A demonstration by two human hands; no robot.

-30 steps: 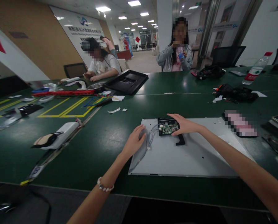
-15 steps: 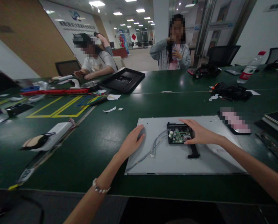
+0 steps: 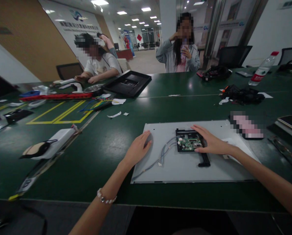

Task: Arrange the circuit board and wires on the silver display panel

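Observation:
A flat grey-white display panel point(image 3: 180, 169) lies back up on the green table in front of me. On it sits a black plastic frame point(image 3: 204, 160) carrying a green circuit board point(image 3: 188, 143), with a strip reaching down at its right. Grey cables point(image 3: 162, 151) run from the board to the panel's lower left corner. My right hand point(image 3: 210, 142) spans the frame's right side, fingers at the top edge and thumb at the bottom. At the panel's left edge rests my left hand point(image 3: 137, 148), fingers stretched and thumb apart, holding nothing.
A phone point(image 3: 248, 125) lies off the panel's upper right corner, with glasses point(image 3: 285, 151) farther right. A white device point(image 3: 57, 142) is at left. Across the table are a black monitor housing point(image 3: 128, 83), a water bottle point(image 3: 263, 69) and two seated people.
Both hands stay almost where they were around the panel and frame. The view has shifted very slightly, and the person opposite has raised the bottle toward the face.

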